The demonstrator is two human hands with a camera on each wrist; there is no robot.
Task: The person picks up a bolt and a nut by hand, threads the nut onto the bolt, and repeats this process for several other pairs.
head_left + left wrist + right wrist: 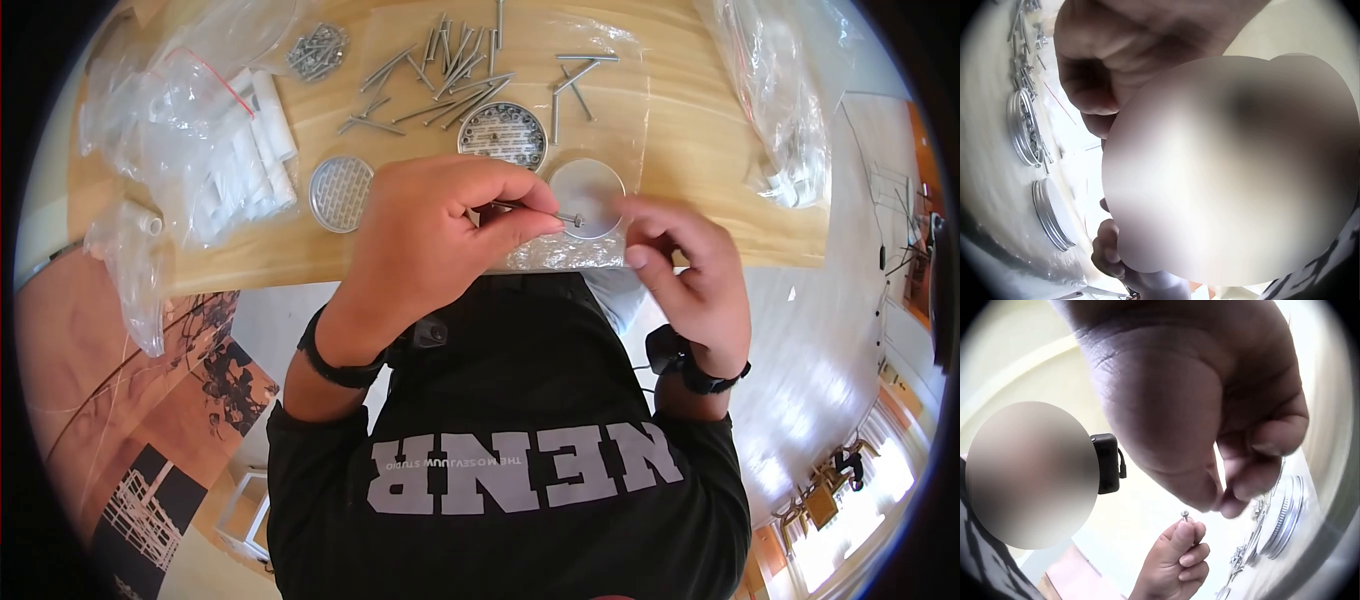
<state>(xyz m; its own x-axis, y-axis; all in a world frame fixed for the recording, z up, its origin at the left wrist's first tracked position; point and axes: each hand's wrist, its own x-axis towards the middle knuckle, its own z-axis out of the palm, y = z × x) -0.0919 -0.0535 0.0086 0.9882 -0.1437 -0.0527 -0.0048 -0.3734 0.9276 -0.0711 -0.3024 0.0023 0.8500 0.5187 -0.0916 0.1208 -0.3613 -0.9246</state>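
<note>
My left hand (430,225) pinches a metal bolt between thumb and fingers, and a small nut-like piece (578,220) shows at its right end. In the right wrist view the left hand (1175,562) is below, with the bolt's tip (1185,515) above the thumb. To the right of the bolt, my right hand (695,275) is raised with bent, relaxed fingers; nothing is visible between them. Behind the hands are a round tin of small metal parts (503,135) and a shallow round lid (587,190).
Loose long bolts (460,70) lie at the back. Another round tin or lid (342,195) is at the left, below a pile of small hardware (317,52). Plastic bags with white tubes (250,150) lie left; another plastic bag (775,110) lies right. The table's front edge is beneath the hands.
</note>
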